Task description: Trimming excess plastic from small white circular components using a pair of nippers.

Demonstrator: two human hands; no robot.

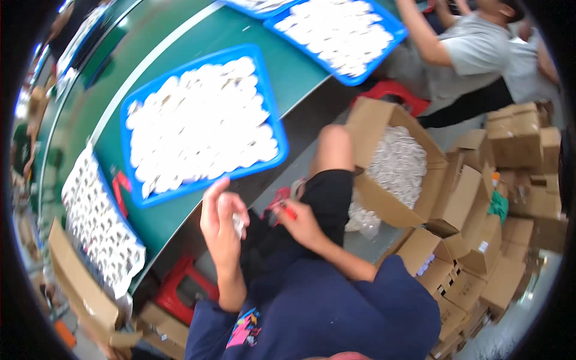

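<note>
In my left hand (223, 223), raised by the near edge of the table, I hold a small white piece (239, 226) between thumb and fingers; its shape is blurred. My right hand (302, 226) is closed around a red and black hand tool (290, 212) above my lap; its kind does not show clearly. Beyond my left hand, on the green table, lies a blue tray (284, 146) heaped with flat, round white pieces (201, 120). The two hands are apart.
Another blue tray of white pieces (342, 33) lies farther right, near a seated person (474, 51). An open carton (373, 123) of pale parts stands right of my leg, with several cartons beyond. A patterned sheet (99, 216) and red tool (122, 186) lie left; a red stool (183, 282) stands below.
</note>
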